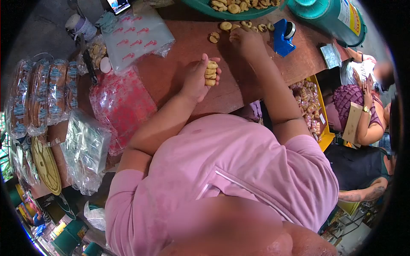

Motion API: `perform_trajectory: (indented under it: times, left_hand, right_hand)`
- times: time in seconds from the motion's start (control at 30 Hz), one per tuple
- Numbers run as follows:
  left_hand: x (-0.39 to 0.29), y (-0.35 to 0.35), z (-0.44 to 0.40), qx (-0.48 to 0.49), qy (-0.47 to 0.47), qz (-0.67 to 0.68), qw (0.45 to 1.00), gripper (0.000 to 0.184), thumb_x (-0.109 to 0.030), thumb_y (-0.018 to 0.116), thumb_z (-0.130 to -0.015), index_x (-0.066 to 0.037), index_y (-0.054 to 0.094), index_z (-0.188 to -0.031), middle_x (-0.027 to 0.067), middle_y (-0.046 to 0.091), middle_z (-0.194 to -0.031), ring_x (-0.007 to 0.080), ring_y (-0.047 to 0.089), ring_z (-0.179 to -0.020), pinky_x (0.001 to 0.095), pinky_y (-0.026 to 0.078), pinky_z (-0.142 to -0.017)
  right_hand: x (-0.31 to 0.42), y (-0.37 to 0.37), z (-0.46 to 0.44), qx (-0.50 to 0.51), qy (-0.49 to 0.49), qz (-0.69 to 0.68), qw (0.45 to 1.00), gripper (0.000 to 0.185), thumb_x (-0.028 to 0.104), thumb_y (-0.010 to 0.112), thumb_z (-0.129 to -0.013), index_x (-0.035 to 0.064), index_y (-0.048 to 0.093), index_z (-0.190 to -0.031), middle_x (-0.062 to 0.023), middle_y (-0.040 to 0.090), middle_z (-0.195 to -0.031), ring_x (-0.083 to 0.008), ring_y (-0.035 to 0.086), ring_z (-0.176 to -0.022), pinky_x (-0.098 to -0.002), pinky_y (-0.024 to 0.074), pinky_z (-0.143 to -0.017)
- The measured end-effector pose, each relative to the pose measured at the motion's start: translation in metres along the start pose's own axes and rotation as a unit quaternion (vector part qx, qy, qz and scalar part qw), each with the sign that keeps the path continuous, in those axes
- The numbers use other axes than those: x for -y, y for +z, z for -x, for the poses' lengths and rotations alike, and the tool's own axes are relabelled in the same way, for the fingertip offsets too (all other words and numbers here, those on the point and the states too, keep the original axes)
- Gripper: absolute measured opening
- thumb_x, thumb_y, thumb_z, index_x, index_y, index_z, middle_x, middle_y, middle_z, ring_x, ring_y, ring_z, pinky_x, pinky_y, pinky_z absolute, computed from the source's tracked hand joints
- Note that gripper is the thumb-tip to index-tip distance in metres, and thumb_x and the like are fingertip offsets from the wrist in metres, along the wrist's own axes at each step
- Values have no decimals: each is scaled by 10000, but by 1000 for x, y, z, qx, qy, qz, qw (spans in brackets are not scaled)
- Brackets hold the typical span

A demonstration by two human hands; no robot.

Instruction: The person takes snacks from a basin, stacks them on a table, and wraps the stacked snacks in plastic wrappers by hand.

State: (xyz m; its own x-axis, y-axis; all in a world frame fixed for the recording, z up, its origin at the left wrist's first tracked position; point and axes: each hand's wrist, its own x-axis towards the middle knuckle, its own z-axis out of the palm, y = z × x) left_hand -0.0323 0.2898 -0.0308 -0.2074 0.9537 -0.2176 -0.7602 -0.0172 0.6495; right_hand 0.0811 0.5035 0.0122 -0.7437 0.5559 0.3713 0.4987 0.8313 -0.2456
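A short stack of small round golden cookies [210, 73] rests in my left hand [197, 81], whose fingers and thumb are wrapped round it above the table. Up at the table's far side, my right hand [248, 42] is lowered among loose cookies [215, 37]. Its fingers are curled together, and whatever lies between them is hidden. More loose cookies [262, 27] lie just beyond and to the right of that hand. Beside them stands a blue tape dispenser [282, 40]. A green basin [200, 9] at the top edge holds many more cookies.
Clear printed plastic bags [136, 38] and a red-patterned plastic sheet [121, 104] lie left, near wrapped bread packs [38, 98]. A yellow crate [326, 138] of packed goods is at my right. A green container [329, 19] is upper right. Other people sit at far right.
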Motion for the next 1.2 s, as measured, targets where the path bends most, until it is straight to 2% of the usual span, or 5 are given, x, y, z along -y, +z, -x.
perform_trajectory:
  times: [0.47,0.67,0.87,0.97,1.2]
  left_hand:
    - [6,-3,-3,-7,18,39,999,564,-615,514,-1027,-100,602,-1241,50,636,-1027,148,614,-810,312,532,-698]
    - [-2,7,4,0,29,-6,1000,583,-621,498,-1030,-80,597,-1223,51,638,-1020,143,614,-809,301,534,-707]
    - [5,15,5,-43,24,-101,994,649,-653,454,-1034,-59,602,-1249,50,643,-962,145,629,-787,284,540,-684]
    - [8,9,2,-39,39,-102,993,687,-692,440,-1018,-63,616,-1230,52,659,-962,149,639,-776,283,543,-676]
    - [7,10,5,0,25,-107,994,721,-724,419,-1001,-67,630,-1208,47,664,-977,148,639,-788,281,540,-686]
  right_hand:
    - [-72,-13,11,60,54,112,990,362,274,774,-881,62,732,-1170,-198,673,-1189,-400,655,-1070,-463,533,-916]
    - [-26,-20,29,109,181,-55,976,366,197,815,-861,71,676,-1175,-202,702,-1152,-357,697,-1003,-428,559,-865]
    - [66,-41,57,46,34,-363,930,323,87,782,-884,55,711,-1197,-137,748,-1060,-294,700,-933,-386,568,-844]
    - [73,-42,66,5,-137,-193,972,312,97,786,-878,56,737,-1183,-116,748,-1077,-301,703,-958,-389,571,-867]
    - [63,-37,82,-39,-155,-265,951,274,186,743,-904,87,743,-1160,-109,743,-1129,-323,682,-1076,-427,549,-942]
